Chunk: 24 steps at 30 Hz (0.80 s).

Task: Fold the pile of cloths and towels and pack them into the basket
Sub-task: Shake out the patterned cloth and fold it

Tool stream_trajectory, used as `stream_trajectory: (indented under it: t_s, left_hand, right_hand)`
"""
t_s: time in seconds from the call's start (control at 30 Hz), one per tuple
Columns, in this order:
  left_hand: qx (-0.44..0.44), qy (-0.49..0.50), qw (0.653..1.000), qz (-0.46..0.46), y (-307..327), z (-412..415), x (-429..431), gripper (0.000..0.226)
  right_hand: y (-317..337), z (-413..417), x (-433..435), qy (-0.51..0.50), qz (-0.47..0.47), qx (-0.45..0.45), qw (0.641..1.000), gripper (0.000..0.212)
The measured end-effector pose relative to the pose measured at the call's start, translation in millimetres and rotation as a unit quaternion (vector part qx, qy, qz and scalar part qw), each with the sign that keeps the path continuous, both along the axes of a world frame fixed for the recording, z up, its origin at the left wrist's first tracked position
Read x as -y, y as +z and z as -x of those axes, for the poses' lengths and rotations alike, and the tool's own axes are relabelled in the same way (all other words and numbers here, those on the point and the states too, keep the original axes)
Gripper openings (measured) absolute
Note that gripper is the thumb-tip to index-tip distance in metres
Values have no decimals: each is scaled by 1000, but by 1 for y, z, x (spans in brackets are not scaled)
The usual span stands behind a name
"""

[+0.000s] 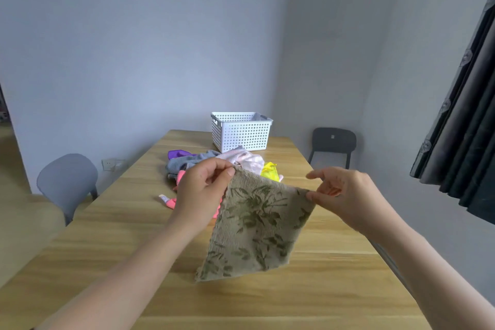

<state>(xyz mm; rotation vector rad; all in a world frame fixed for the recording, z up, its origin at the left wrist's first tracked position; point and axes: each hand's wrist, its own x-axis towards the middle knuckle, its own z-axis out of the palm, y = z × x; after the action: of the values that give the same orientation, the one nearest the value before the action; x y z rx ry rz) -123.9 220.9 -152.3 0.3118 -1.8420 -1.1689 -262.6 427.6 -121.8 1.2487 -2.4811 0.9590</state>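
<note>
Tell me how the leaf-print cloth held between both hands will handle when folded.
Probably floppy: the leaf-print cloth hangs limp from the corners pinched by the left hand and right hand. Likely light, since fingertip pinches alone carry it. Its fuzzy pile probably grips rather than slips.

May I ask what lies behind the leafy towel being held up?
The cloth pile: grey, pale pink, yellow and purple pieces show. The towel and left hand hide part of a bright pink cloth.
</note>
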Motion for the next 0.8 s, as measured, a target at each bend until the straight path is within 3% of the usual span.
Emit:
stream_trajectory:
  t_s: [0.1, 0.17, 0.3, 0.5, 0.8]
  left_hand:
    - [14, -12, 1000, -6, -10, 3, -6, 11]
    - [19, -33, 999, 1, -14, 4, -14, 14]
    - [27, -77, 997, 6, -21, 4, -35, 17]
    - [28, -94, 995, -16, -35, 5, -48, 12]
    - [87, -123, 988, -41, -67, -19, -33, 10]
  right_hand:
    - [-16, 1, -6, 11, -44, 24, 999, 4]
    - [-23, -2, -6, 13, -75, 30, 997, 16]
    - [-34, -26, 7, 80, -11, 73, 994, 45]
    - [-52, -43, 23, 81, 111, 122, 983, 5]
    - [-55, -42, 16, 102, 160, 65, 980, 13]
